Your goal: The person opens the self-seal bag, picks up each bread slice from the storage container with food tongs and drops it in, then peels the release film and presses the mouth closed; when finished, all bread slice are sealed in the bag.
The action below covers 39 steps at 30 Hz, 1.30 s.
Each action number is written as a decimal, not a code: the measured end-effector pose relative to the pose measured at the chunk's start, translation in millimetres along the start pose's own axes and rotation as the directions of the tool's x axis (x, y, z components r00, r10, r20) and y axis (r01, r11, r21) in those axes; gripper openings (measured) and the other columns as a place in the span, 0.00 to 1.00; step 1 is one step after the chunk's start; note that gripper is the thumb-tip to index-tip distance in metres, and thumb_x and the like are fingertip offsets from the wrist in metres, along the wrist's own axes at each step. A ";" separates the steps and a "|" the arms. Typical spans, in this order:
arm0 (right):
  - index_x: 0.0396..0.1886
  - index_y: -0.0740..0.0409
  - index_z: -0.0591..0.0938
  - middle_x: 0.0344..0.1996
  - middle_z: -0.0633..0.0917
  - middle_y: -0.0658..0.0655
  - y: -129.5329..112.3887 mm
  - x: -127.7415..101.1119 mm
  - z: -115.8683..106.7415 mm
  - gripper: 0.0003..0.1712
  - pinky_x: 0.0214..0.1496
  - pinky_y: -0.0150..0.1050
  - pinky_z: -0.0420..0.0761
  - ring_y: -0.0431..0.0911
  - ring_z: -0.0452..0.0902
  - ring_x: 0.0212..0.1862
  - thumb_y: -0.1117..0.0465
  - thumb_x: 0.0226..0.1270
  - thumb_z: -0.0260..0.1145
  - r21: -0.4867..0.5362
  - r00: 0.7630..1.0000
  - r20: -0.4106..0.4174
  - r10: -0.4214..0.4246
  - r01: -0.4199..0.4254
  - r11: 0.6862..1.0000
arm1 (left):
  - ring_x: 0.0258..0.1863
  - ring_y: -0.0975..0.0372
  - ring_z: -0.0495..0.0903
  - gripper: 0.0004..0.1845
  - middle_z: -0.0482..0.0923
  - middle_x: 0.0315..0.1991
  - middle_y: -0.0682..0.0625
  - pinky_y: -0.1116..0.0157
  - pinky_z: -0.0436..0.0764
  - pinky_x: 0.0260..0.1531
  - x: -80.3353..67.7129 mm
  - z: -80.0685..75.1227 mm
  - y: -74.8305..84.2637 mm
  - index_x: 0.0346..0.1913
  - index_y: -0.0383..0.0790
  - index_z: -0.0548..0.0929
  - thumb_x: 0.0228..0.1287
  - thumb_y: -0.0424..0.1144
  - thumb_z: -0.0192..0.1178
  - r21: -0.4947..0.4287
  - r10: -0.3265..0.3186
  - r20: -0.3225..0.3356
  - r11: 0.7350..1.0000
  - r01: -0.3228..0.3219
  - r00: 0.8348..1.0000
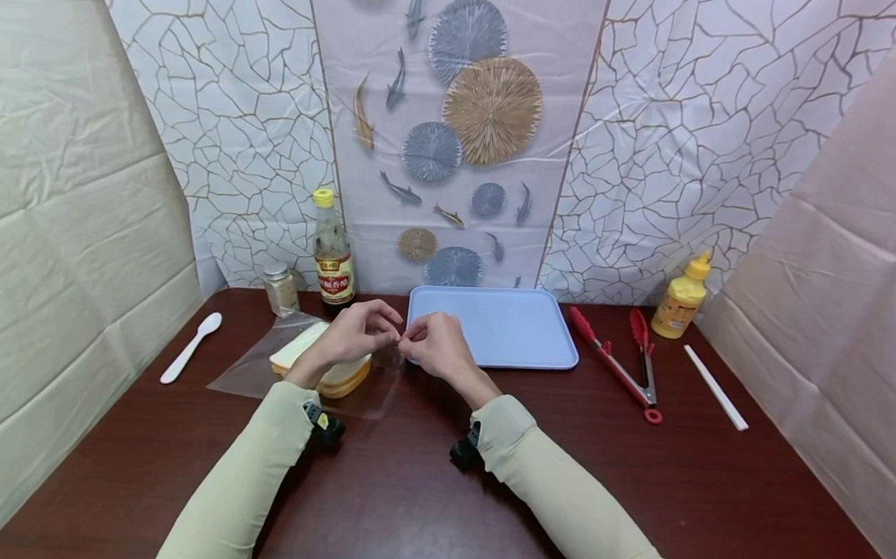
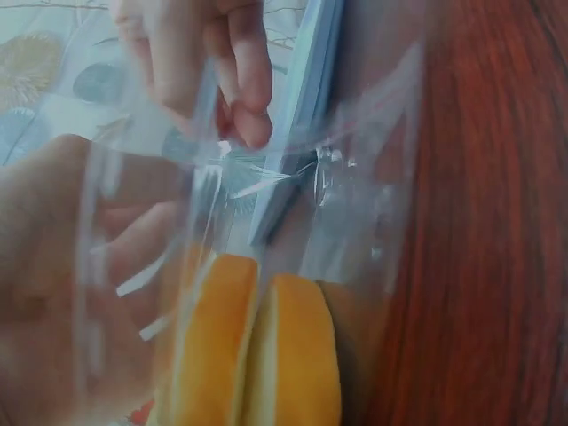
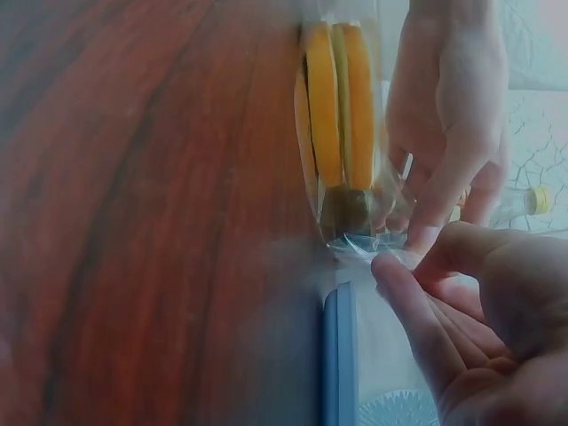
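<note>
Table point(image 1: 408, 495): dark red wood, both sleeves lie over it.
Left hand point(image 1: 355, 332): fingers curled, it pinches the mouth of the bag point(image 1: 264, 367).
Right hand point(image 1: 436, 346): also pinches the bag mouth; the fingertips of both hands meet there.
Bag: clear plastic, flat on the table under the left hand, left of the tray point(image 1: 506, 332).
Bread point(image 1: 324, 372): slices inside the bag.
Spoon point(image 1: 190, 347): white, far left.
Tongs point(image 1: 624, 362): red, right of the tray.
Stick point(image 1: 716, 388): white, far right.
Back row: jar point(image 1: 280, 289), bottle point(image 1: 333, 258), yellow squeeze bottle point(image 1: 681, 300).

Red tongs point(image 1: 619, 364) beside blue tray point(image 1: 506, 328)
</note>
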State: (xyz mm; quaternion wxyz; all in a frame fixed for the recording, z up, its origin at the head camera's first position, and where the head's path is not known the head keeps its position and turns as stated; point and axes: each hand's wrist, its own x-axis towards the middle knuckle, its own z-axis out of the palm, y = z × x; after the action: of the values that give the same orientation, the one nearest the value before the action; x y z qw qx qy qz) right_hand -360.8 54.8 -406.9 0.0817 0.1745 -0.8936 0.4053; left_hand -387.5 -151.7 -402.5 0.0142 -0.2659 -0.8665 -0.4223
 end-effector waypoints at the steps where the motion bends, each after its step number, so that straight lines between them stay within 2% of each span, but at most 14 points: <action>1: 0.31 0.53 0.93 0.27 0.94 0.48 -0.1 -0.1 0.2 0.05 0.32 0.30 0.84 0.35 0.88 0.28 0.64 0.66 0.74 0.004 1.000 0.001 -0.003 0.003 1.000 | 0.47 0.54 0.92 0.13 0.94 0.44 0.43 0.62 0.83 0.49 -0.1 -0.6 -0.6 0.56 0.34 0.86 0.73 0.31 0.69 0.008 -0.004 -0.010 1.000 0.004 1.000; 5: 0.33 0.56 0.92 0.28 0.94 0.50 -0.1 0.1 1.1 0.05 0.32 0.31 0.85 0.36 0.89 0.28 0.64 0.69 0.72 0.060 1.000 0.006 -0.005 0.004 0.998 | 0.48 0.54 0.92 0.14 0.94 0.44 0.43 0.63 0.82 0.50 -1.1 -3.1 -3.6 0.58 0.33 0.86 0.73 0.31 0.69 0.001 -0.034 -0.045 0.999 0.034 0.998; 9: 0.39 0.60 0.91 0.32 0.95 0.56 0.5 1.2 1.2 0.06 0.35 0.33 0.88 0.42 0.92 0.32 0.65 0.73 0.69 0.131 1.000 0.000 -0.018 0.018 0.991 | 0.49 0.53 0.92 0.16 0.94 0.46 0.41 0.66 0.83 0.49 -0.4 -3.9 -6.4 0.59 0.30 0.84 0.73 0.32 0.70 -0.032 -0.039 -0.045 0.999 0.037 0.998; 11: 0.40 0.60 0.92 0.33 0.95 0.56 -0.1 1.4 0.6 0.06 0.37 0.33 0.88 0.42 0.93 0.33 0.64 0.74 0.70 0.107 0.999 -0.003 -0.031 0.032 0.994 | 0.49 0.53 0.92 0.17 0.94 0.46 0.40 0.67 0.83 0.48 0.3 -3.8 -7.0 0.59 0.30 0.84 0.73 0.33 0.71 -0.042 -0.040 -0.042 0.998 0.038 0.998; 15: 0.39 0.57 0.95 0.33 0.95 0.52 -3.3 0.6 -0.6 0.06 0.38 0.33 0.86 0.39 0.91 0.33 0.62 0.73 0.73 -0.031 0.999 -0.013 -0.048 0.048 0.998 | 0.50 0.54 0.92 0.18 0.94 0.46 0.41 0.68 0.82 0.49 1.5 -4.4 -8.0 0.60 0.30 0.84 0.73 0.34 0.71 -0.068 -0.065 -0.035 0.996 0.062 0.997; 17: 0.40 0.55 0.95 0.32 0.95 0.51 -4.9 0.4 -0.3 0.06 0.37 0.32 0.85 0.38 0.90 0.32 0.60 0.73 0.74 -0.069 0.999 -0.016 -0.050 0.049 0.996 | 0.50 0.55 0.92 0.19 0.94 0.46 0.41 0.68 0.82 0.49 1.4 -4.8 -8.4 0.61 0.30 0.83 0.73 0.35 0.71 -0.084 -0.077 -0.025 0.994 0.074 0.997; 22: 0.40 0.55 0.96 0.30 0.95 0.51 -7.3 0.0 2.4 0.06 0.34 0.30 0.83 0.38 0.90 0.31 0.58 0.72 0.77 -0.067 0.999 -0.019 -0.044 0.042 0.997 | 0.49 0.55 0.93 0.21 0.94 0.47 0.39 0.69 0.84 0.46 0.0 -6.7 -7.6 0.62 0.30 0.83 0.72 0.35 0.72 -0.150 -0.088 0.005 0.985 0.088 0.996; 26: 0.39 0.56 0.96 0.28 0.95 0.50 -6.8 0.6 4.4 0.06 0.33 0.29 0.81 0.37 0.89 0.31 0.59 0.72 0.77 -0.072 0.999 -0.016 -0.029 0.028 0.997 | 0.48 0.54 0.94 0.23 0.93 0.47 0.36 0.70 0.86 0.43 -0.9 -8.1 -6.6 0.64 0.27 0.82 0.70 0.32 0.73 -0.254 -0.098 0.043 0.961 0.106 0.994; 29: 0.40 0.56 0.96 0.26 0.94 0.49 -5.8 1.2 5.2 0.06 0.32 0.28 0.80 0.35 0.86 0.30 0.60 0.72 0.75 -0.085 1.000 -0.002 -0.023 0.023 0.996 | 0.47 0.56 0.94 0.24 0.93 0.46 0.37 0.70 0.87 0.43 -0.9 -7.4 -7.3 0.64 0.27 0.82 0.68 0.31 0.74 -0.283 -0.095 0.064 0.953 0.110 0.993; 34: 0.38 0.56 0.96 0.23 0.93 0.47 -4.7 1.5 5.4 0.06 0.28 0.29 0.79 0.35 0.85 0.25 0.64 0.72 0.73 -0.077 0.999 0.020 -0.028 0.029 0.997 | 0.46 0.57 0.94 0.22 0.94 0.44 0.40 0.72 0.85 0.43 -0.3 -6.1 -7.4 0.61 0.30 0.85 0.66 0.30 0.76 -0.216 -0.067 0.042 0.974 0.074 0.997; 39: 0.34 0.53 0.96 0.26 0.94 0.46 -3.6 1.5 5.4 0.06 0.32 0.29 0.81 0.36 0.85 0.29 0.63 0.67 0.74 -0.110 0.998 -0.034 -0.044 0.040 0.993 | 0.46 0.55 0.93 0.16 0.94 0.43 0.42 0.70 0.82 0.43 0.5 -4.1 -4.3 0.56 0.34 0.87 0.69 0.32 0.75 -0.099 -0.015 0.023 0.995 0.017 1.000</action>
State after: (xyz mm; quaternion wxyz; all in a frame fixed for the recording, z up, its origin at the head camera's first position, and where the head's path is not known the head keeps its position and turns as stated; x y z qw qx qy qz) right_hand -360.8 48.2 -407.5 0.1161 0.1813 -0.9090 0.3569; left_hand -390.8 -156.6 -402.9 -0.0122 -0.2640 -0.8468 -0.4617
